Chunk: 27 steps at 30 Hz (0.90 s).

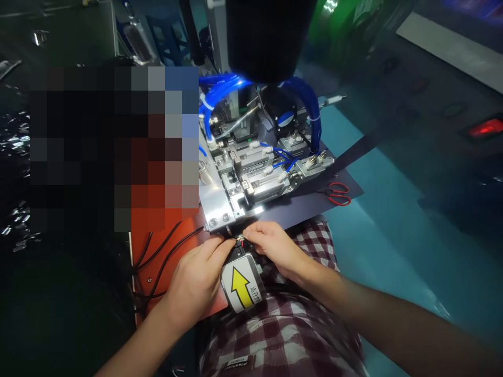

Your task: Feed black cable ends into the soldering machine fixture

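My left hand (198, 269) is closed in a pinch at the front edge of a metal machine (257, 173). Opposite it, my right hand (273, 245) pinches from the right side. Between the fingertips lies a small shiny part (240, 238) with a bit of red on it, too small to name. Just below the fingers sits a black fixture, partly covered by my left hand. A white label plate with a yellow arrow (240, 285) stands in front of it, close to my left hand.
Red-handled scissors (338, 194) lie on the dark board right of the machine. Blue air tubes (314, 115) arch over its cylinders. Black cables (167, 262) cross the orange board at left. A large black cylinder (267, 42) hangs above. Part of the left side is blurred out.
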Each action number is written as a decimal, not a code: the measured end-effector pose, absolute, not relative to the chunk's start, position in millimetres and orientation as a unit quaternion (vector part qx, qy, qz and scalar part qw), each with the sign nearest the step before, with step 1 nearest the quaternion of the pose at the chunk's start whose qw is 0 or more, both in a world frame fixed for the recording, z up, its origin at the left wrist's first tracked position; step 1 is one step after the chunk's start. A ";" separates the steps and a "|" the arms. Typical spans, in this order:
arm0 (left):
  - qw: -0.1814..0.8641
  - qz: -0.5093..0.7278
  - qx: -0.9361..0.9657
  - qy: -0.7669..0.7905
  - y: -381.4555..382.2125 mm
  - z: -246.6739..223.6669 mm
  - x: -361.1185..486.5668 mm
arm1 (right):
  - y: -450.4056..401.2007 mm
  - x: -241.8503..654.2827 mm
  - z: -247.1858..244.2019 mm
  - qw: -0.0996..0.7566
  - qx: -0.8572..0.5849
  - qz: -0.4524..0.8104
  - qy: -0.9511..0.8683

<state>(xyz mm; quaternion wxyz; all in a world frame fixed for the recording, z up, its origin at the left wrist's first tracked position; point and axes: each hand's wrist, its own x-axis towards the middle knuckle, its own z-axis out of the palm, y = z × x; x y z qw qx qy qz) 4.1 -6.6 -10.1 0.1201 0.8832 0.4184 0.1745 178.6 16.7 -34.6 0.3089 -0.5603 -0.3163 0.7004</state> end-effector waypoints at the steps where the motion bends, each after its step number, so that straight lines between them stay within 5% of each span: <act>1: 0.116 0.174 0.884 0.418 -6.4 -9.7 4.1 | 17.6 179.3 -34.7 0.305 -0.552 0.719 -0.293; 17: 0.087 0.173 0.888 0.418 -5.9 -11.3 3.5 | -12.8 176.0 -43.3 0.329 -0.585 0.632 -0.388; 24: 0.091 0.166 0.887 0.421 -5.4 -10.6 3.2 | -9.9 178.3 -18.4 0.290 -0.638 0.321 -0.637; 27: 0.096 0.165 0.884 0.426 -5.2 -11.0 2.8 | -7.1 181.2 -20.4 0.301 -0.618 0.321 -0.652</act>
